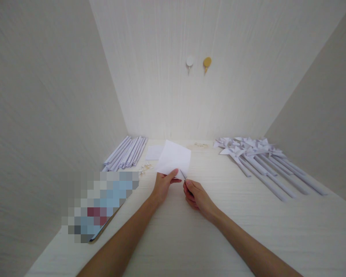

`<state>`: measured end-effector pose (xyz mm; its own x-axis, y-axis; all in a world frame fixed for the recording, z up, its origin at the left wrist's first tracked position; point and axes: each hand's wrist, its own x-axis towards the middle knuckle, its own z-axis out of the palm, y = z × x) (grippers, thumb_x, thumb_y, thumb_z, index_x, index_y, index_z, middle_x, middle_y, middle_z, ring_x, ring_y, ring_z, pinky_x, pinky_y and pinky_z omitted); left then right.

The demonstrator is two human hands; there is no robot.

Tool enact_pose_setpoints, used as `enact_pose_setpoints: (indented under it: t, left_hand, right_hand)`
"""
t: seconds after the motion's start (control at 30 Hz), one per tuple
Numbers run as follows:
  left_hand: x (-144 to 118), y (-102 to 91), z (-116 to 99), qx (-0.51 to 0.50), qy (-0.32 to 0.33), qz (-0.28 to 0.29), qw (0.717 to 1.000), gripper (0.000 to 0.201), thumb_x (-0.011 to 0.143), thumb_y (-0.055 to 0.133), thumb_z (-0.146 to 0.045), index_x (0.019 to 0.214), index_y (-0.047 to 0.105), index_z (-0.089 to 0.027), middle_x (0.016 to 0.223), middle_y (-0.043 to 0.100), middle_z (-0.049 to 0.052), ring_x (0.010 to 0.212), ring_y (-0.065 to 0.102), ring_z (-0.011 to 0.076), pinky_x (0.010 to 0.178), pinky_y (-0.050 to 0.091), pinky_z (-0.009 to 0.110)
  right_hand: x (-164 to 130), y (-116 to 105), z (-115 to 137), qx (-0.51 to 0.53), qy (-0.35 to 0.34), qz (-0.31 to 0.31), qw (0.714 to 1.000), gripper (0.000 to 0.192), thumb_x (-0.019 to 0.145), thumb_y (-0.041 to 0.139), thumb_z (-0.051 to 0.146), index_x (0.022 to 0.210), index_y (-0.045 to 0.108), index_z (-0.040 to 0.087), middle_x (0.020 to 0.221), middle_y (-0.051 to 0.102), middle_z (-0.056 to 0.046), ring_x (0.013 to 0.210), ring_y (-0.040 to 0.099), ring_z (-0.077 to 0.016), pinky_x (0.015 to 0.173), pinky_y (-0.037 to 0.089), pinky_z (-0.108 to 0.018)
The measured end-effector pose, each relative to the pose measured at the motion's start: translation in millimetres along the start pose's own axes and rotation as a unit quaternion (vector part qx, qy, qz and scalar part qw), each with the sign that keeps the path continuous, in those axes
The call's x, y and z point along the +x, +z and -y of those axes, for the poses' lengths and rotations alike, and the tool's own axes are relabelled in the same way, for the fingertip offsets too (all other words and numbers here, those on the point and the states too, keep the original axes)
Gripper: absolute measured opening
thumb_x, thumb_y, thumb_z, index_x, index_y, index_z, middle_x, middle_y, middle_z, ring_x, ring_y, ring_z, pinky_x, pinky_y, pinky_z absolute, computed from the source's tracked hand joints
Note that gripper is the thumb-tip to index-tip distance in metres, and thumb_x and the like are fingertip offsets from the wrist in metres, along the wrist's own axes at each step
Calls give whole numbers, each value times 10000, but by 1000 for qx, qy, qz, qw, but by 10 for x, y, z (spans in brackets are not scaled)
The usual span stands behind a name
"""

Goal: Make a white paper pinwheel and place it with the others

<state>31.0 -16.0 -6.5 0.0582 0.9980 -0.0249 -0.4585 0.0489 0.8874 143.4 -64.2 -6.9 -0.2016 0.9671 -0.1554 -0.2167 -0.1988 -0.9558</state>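
A square sheet of white paper (173, 157) is raised over the table, tilted with a corner toward me. My left hand (165, 184) pinches its lower edge, thumb on top and fingers beneath. My right hand (196, 194) is closed around the dark handles of what look like small scissors (183, 174). Their thin blade lies at the paper's lower right corner, close to my left thumb. Whether the blade has cut into the sheet is too small to tell. Behind the raised sheet, more white paper (153, 152) lies flat on the table, partly hidden.
Rolled paper sticks (127, 154) are piled at the back left. Paper pinwheels on sticks (248, 154) lie at the right. Small pale pieces (145, 168) and others (201, 145) are on the table. A pixelated device (106, 207) lies at left. Two hooks (207, 62) are on the wall.
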Motion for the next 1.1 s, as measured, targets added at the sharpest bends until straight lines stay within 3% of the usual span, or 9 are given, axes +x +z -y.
enact_pose_setpoints:
  t: [0.37, 0.5, 0.73, 1.1]
  left_hand:
    - [9, 26, -22, -24, -2, -28, 999, 238, 505, 709, -257, 632, 602, -86, 557, 609, 11, 490, 559, 108, 485, 505, 240]
    - [20, 14, -15, -25, 12, -47, 999, 274, 504, 714, -254, 699, 616, -89, 618, 627, 15, 516, 567, 108, 474, 501, 228]
    - [10, -1, 7, 2, 17, -20, 1000, 320, 533, 700, -253, 817, 639, -118, 744, 653, 28, 597, 589, 121, 480, 502, 212]
    - [-12, 16, 8, 15, 3, -4, 1000, 358, 521, 707, -257, 851, 651, -130, 755, 669, 40, 631, 606, 144, 512, 511, 233]
  right_hand:
    - [13, 15, -18, -18, -10, -12, 1000, 365, 759, 431, 480, 549, 349, 192, 365, 257, 114, 279, 164, -16, 278, 70, -181]
    - [12, 15, -21, -20, -14, -14, 1000, 361, 761, 427, 479, 554, 352, 193, 364, 260, 113, 279, 170, -18, 278, 75, -182]
    - [8, 17, -8, -9, -8, -19, 1000, 344, 765, 422, 471, 571, 356, 194, 367, 256, 116, 281, 164, -19, 284, 64, -181]
    - [0, 27, 14, -1, -3, -27, 1000, 335, 776, 410, 449, 565, 362, 193, 368, 263, 111, 278, 167, -19, 278, 67, -175]
